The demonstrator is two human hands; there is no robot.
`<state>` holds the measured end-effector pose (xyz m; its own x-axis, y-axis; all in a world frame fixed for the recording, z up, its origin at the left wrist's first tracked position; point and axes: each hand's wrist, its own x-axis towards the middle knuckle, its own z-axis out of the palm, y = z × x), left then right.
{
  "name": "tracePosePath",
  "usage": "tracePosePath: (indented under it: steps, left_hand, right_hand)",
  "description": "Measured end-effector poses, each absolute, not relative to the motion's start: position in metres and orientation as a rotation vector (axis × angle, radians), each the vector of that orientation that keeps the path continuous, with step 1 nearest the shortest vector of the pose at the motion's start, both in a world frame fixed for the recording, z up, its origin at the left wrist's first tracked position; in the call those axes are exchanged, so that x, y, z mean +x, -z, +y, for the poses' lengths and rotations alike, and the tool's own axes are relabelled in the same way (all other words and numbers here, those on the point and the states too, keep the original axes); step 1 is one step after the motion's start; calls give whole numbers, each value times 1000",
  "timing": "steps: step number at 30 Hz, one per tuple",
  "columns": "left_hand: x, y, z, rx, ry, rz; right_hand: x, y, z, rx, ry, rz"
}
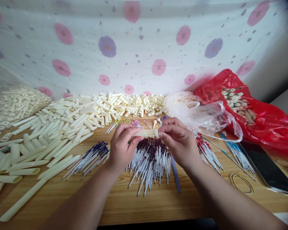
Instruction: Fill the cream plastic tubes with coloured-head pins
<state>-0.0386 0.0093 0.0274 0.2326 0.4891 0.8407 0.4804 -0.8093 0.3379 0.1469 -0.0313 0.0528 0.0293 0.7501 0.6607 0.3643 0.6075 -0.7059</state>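
Note:
Both hands meet over the middle of the wooden table (134, 201). My left hand (122, 143) and my right hand (176, 139) pinch the two ends of a cream plastic pen part (147, 133), held level between them. Under the hands lies a fan of thin white pen refills with dark tips (150, 161). Further refills with blue tips (91, 158) lie to the left. Refills with red tips (207, 151) lie to the right.
Cream pen barrels (62, 127) are heaped at the left and back, small slotted caps (146, 107) behind the hands. A clear plastic bag (201, 113) and a red bag (259, 118) of parts sit right. A phone (266, 169) and rubber band (241, 182) lie near the right edge.

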Motion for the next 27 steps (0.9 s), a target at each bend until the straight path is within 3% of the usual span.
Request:
tracePosePath:
  steps: [15,18,21,27]
  left_hand:
    - [-42,-25,14,2295,-1652,1080]
    - [-47,-22,25,1835,-1691,1167]
    - [-52,-20,39,1346,-1796,1135]
    - [-55,-19,47,1194,-1845,1146]
  right_hand:
    - [150,-43,-20,-760,-1077,-1244]
    - [156,-40,0,-959,-951,-1378]
    - [155,-33,35,-1513,-618,-1824]
    - [125,-13,92,-1878,-451,-2206]
